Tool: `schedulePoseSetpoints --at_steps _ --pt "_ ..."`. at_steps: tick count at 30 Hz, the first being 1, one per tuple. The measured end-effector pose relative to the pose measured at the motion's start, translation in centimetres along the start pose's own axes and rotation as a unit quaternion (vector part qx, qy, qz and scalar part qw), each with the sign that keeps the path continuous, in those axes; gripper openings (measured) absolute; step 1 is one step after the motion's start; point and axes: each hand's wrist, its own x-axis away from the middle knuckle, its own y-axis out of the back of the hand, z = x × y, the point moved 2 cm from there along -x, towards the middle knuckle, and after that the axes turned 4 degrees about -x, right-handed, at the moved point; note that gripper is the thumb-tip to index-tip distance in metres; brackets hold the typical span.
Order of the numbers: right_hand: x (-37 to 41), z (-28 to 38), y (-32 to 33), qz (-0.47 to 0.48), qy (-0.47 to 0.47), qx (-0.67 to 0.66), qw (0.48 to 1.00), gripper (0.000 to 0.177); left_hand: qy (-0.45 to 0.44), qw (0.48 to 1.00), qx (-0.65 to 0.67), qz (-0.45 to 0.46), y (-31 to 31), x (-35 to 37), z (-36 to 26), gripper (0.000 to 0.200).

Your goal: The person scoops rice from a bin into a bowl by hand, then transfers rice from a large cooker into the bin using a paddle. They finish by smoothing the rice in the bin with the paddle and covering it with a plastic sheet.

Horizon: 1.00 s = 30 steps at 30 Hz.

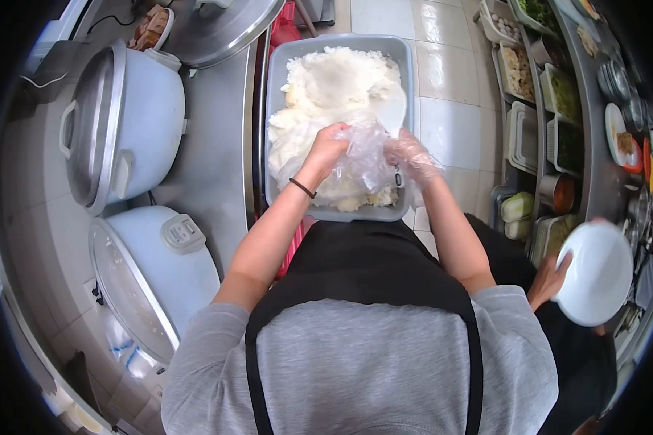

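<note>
Plastic sheathes the right hand (412,155); whether its grip is clenched or released I cannot tell. The bare left hand (326,147) grips a crumpled clear film (366,165), which is bunched between both hands. Step, as judged: gloving up. The next move calls for finding the film's opening and sliding bare fingers in. Rice (334,83) lies directly under and beyond the grip, heaped in the grey tub (408,61).

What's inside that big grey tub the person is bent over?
A heap of white rice fills the grey tub, with what looks like a white paddle on it. The left hand, the right hand and clear plastic film cover the near part; the tub's bottom is hidden.
</note>
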Motion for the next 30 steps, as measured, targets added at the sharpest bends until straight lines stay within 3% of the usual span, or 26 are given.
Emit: schedulePoseSetpoints --at_steps 4,6,10,13,15,17,18,20,21,23,25,27,28,29,30 --pt "1.6 1.5 2.3 -0.121 -0.043 0.046 0.991 0.047 -0.010 0.998 0.059 -0.022 -0.1 0.9 -0.7 0.028" --pt "1.9 1.8 2.6 -0.139 -0.039 0.056 0.988 0.041 -0.019 0.997 0.064 -0.037 0.7 0.5 -1.1 0.032" --pt "-0.4 4.9 1.9 -0.174 0.098 0.098 0.975 0.033 -0.065 0.982 0.114 -0.136 4.6 0.1 -1.5 0.035" --pt "-5.1 7.2 -0.7 -0.249 0.272 0.159 0.916 0.033 -0.089 0.968 0.118 -0.202 6.6 0.8 -1.8 0.040" --pt "-8.5 8.9 -3.0 -0.232 0.321 0.171 0.902 0.033 -0.145 0.936 0.103 -0.305 6.5 2.6 -2.8 0.039" --pt "-12.4 9.1 -3.9 -0.121 0.352 0.224 0.901 0.037 -0.127 0.944 0.111 -0.282 7.2 3.5 -2.5 0.039" --pt "-12.9 9.0 -3.9 -0.121 0.350 0.223 0.902 0.037 -0.109 0.952 0.122 -0.259 7.7 3.7 -2.4 0.040" --pt "-11.7 9.7 -5.3 -0.089 0.258 0.434 0.858 0.046 -0.101 0.957 0.127 -0.241 8.0 4.0 -1.3 0.037" --pt "-11.0 9.4 -5.1 -0.091 0.256 0.435 0.859 0.046 -0.096 0.958 0.149 -0.224 7.5 4.2 -1.1 0.035" --pt "-9.4 8.0 -4.2 -0.082 0.165 0.452 0.873 0.056 -0.090 0.960 0.173 -0.203 6.5 3.9 -0.9 0.033" --pt "-5.4 5.3 -3.9 0.049 0.176 0.385 0.905 0.058 0.024 0.928 0.354 -0.118 4.8 3.1 0.0 0.035" --pt "-1.7 2.8 -4.6 0.141 0.223 0.358 0.895 0.054 0.074 0.921 0.368 -0.108 1.4 2.6 -0.1 0.037" --pt "-0.8 1.6 -4.5 0.141 0.222 0.358 0.896 0.054 0.121 0.913 0.377 -0.096 -0.3 2.3 0.0 0.039" --pt "-0.2 0.6 -4.1 0.067 0.219 0.335 0.914 0.048 0.122 0.913 0.377 -0.095 -1.3 2.0 0.6 0.039" --pt "0.0 -0.3 -3.4 -0.007 0.215 0.309 0.926 0.044 0.102 0.933 0.344 -0.026 -2.4 1.6 1.3 0.039"
